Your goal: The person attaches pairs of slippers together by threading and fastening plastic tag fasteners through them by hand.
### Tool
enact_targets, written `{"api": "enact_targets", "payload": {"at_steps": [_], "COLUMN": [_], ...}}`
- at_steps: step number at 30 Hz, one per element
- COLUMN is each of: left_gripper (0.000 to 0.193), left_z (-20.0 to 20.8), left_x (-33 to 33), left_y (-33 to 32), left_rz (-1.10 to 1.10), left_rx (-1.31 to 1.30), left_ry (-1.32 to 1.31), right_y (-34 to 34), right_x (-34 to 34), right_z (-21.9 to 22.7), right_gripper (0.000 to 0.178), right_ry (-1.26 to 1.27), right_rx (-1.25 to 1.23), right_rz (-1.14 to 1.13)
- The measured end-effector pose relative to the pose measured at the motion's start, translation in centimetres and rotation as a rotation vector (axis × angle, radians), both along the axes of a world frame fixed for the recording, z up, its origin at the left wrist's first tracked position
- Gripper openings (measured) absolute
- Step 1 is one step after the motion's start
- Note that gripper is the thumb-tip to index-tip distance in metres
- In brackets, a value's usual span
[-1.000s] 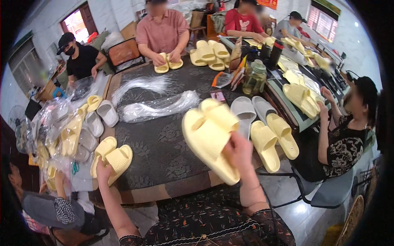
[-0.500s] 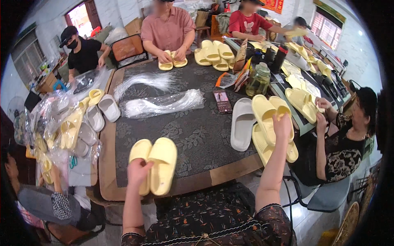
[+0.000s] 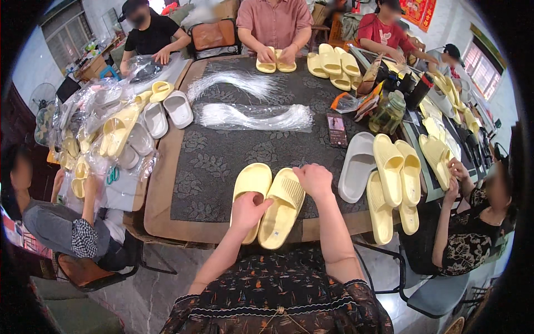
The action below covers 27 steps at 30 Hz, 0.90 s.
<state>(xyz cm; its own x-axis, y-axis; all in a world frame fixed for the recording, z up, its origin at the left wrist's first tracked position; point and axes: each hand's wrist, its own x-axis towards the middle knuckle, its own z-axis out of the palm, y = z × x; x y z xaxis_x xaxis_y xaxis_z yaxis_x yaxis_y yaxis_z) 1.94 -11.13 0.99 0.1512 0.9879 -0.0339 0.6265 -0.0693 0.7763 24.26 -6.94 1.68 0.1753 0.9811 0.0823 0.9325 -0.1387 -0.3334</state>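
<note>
Two yellow slippers stand side by side at the table's near edge, heels toward me. My left hand (image 3: 249, 210) pinches their inner edges, thumb and fingers between the left slipper (image 3: 251, 181) and the right slipper (image 3: 272, 227). My right hand (image 3: 315, 180) is closed at the right slipper's toe end, its fingertips against the outer side of the ribbed strap. The right slipper leans a little to the right. Further right lie stacked yellow slippers (image 3: 388, 167), with one grey slipper (image 3: 356, 167) beside them; neither hand touches these.
Bundles of thin white ties (image 3: 256, 116) lie across the dark tabletop. A phone (image 3: 336, 129), a glass jar (image 3: 387, 112) and dark bottles stand at the right. Plastic-wrapped slippers (image 3: 115, 133) are heaped on the left table. Several co-workers sit around, handling slippers or bags.
My right hand has left the stacked slippers on the right and come over to the pair. My left hand keeps its grip on that pair. The view has shifted too.
</note>
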Motion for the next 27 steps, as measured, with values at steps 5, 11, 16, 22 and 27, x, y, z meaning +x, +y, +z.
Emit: {"api": "enact_targets", "payload": {"at_steps": [5, 11, 16, 22, 27], "left_gripper": [0.044, 0.045, 0.042, 0.032, 0.028], "left_z": [-0.4, -0.9, 7.1, 5.1, 1.3], "left_x": [1.0, 0.2, -2.9, -0.5, 2.6], "left_y": [-0.1, 0.8, 1.4, 9.7, 11.8], "left_rz": [0.017, -0.165, -0.37, -0.177, -0.273], "left_rx": [0.016, 0.074, -0.166, 0.389, 0.131], "left_ry": [-0.015, -0.117, 0.009, -0.201, -0.437], "right_y": [2.8, 4.2, 4.5, 4.5, 3.7], "right_x": [-1.3, -1.8, -2.7, -5.3, -5.5], "right_z": [-1.2, 1.1, 0.7, -1.5, -2.1], "right_gripper": [0.02, 0.017, 0.025, 0.021, 0.02], "right_ry": [0.044, 0.25, 0.764, 1.111, 0.957], "right_rx": [0.189, 0.333, 0.25, 0.24, 0.35], "right_rz": [-0.015, 0.006, 0.091, 0.176, 0.135]}}
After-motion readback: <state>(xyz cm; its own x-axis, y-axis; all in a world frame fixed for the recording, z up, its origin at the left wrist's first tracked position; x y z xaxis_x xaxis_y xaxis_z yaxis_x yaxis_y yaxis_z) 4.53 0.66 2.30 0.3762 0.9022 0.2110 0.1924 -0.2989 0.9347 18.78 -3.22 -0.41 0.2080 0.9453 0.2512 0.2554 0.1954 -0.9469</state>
